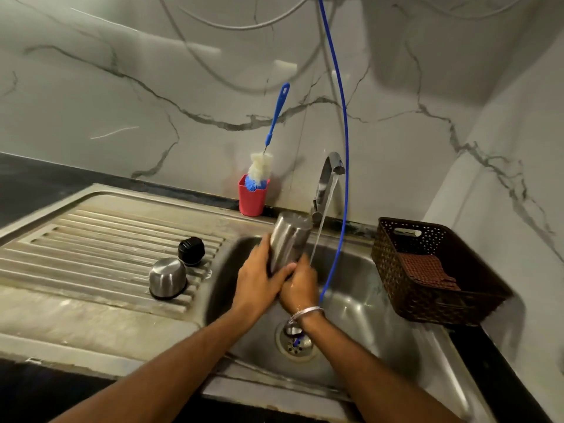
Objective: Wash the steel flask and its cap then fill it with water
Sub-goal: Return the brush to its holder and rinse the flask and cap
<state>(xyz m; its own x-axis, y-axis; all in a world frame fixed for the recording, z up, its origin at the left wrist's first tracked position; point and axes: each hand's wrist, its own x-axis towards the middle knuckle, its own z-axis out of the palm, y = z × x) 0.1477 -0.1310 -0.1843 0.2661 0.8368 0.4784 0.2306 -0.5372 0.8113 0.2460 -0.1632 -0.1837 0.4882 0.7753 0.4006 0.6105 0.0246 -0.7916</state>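
Over the sink [360, 303], the flask [288, 239] was held tilted, base up and away, mouth end down in the hands. Left hand [259, 282] gripped the lower body from the left side, fingers [264, 244] curled round the steel. Right hand [300, 285] wrapped the mouth end; its fingers were curled on the flask, though the neck itself was hidden. Water ran from the tap [328, 181], the stream falling just beside the flask onto the right hand.

Handling, as a judgement: rigid steel, not fragile, probably light while empty, but smooth and wet, so slippery. A full wrap round the mid-body looked the safest hold; a fingertip pinch would likely slide.

Outward: steel cap [168, 277] lay dome-up on the ribbed drainboard [91, 239], black stopper [191, 250] just behind it, both apart from the flask and apparently not yet in hand. Bottle brush [259, 169] stood in a red cup [251, 198] at the wall. Blue hose [345, 148] hung down into the basin. Brown basket [396, 270] holding a cloth [427, 267] sat at the right rim.
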